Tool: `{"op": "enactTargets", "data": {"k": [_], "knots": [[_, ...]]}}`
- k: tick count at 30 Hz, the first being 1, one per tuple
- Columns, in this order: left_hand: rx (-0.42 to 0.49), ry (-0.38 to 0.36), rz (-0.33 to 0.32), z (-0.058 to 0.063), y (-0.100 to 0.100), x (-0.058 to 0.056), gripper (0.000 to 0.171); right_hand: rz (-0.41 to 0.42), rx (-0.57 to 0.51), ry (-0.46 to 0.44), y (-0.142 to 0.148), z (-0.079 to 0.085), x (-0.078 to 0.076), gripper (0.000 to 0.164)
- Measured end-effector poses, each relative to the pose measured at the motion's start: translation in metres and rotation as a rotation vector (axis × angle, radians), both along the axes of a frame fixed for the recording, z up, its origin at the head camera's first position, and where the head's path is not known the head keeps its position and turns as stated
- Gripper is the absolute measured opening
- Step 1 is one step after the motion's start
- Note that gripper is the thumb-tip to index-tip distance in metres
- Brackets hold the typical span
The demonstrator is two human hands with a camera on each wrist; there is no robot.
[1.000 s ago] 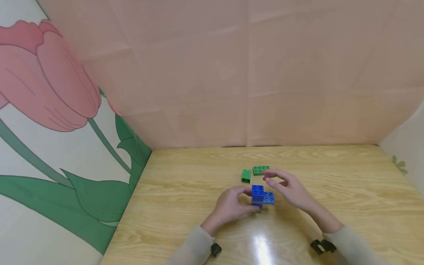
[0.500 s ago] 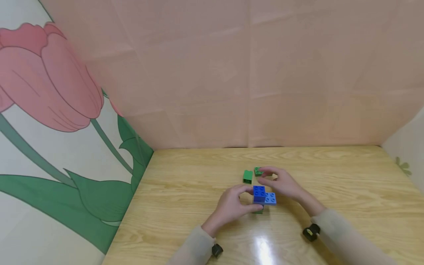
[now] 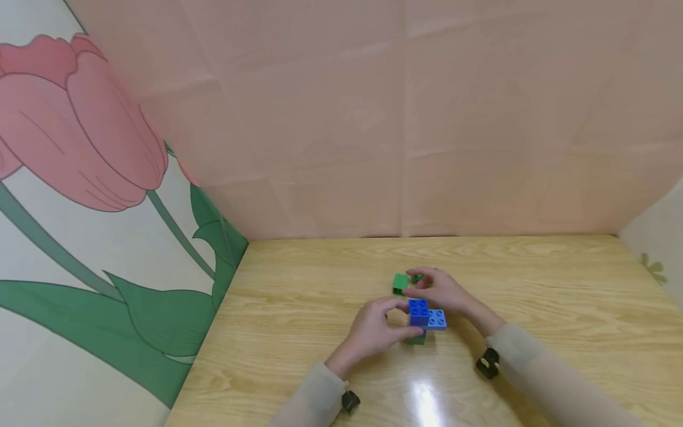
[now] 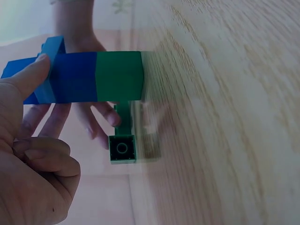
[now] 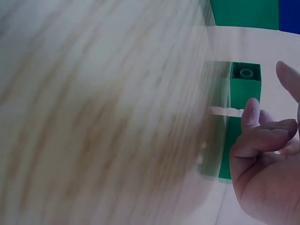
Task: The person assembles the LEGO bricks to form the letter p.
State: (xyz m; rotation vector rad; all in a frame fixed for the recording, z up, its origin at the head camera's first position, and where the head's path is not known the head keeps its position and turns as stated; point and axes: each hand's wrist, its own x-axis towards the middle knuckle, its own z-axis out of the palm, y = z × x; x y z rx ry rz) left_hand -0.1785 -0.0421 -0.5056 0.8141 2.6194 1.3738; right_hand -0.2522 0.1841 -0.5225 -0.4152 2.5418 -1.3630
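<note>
My left hand holds an upright stack of toy building bricks between thumb and fingers. The stack has a dark blue brick on top, a light blue brick jutting out to the right, another dark blue brick and a green brick at the bottom. Behind it, my right hand reaches over the table, thumb and fingers spread apart. Its fingertips are close to a small loose green brick, which lies on its side with its hollow underside showing. A longer green brick is partly hidden by that hand.
The wooden table runs back to a pink cloth wall. A tulip-printed panel borders the left side, and a pale panel the right.
My right hand has moved left, past the longer green brick towards the small one, now covering much of the longer brick. The left hand keeps its hold on the stack, almost unmoved.
</note>
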Motion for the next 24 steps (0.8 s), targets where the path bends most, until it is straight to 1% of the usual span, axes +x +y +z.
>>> {"op": "enactTargets", "data": {"k": [6, 11, 14, 18, 24], "knots": [[-0.002, -0.013, 0.01, 0.001, 0.0, 0.0, 0.038, 0.021, -0.014, -0.006, -0.005, -0.004, -0.006, 0.073], [-0.007, -0.024, 0.021, 0.001, 0.001, 0.001, 0.038, -0.003, 0.035, 0.009, -0.009, -0.006, -0.009, 0.074], [-0.003, -0.033, 0.025, 0.0, 0.001, 0.001, 0.038, -0.012, 0.066, 0.011, -0.011, -0.006, -0.009, 0.072], [0.002, -0.037, 0.028, 0.0, 0.001, 0.001, 0.038, -0.015, 0.071, 0.01, -0.011, -0.007, -0.009, 0.067], [0.014, -0.039, 0.029, 0.0, 0.001, 0.0, 0.038, -0.002, 0.053, 0.073, -0.011, -0.01, -0.009, 0.06]]}}
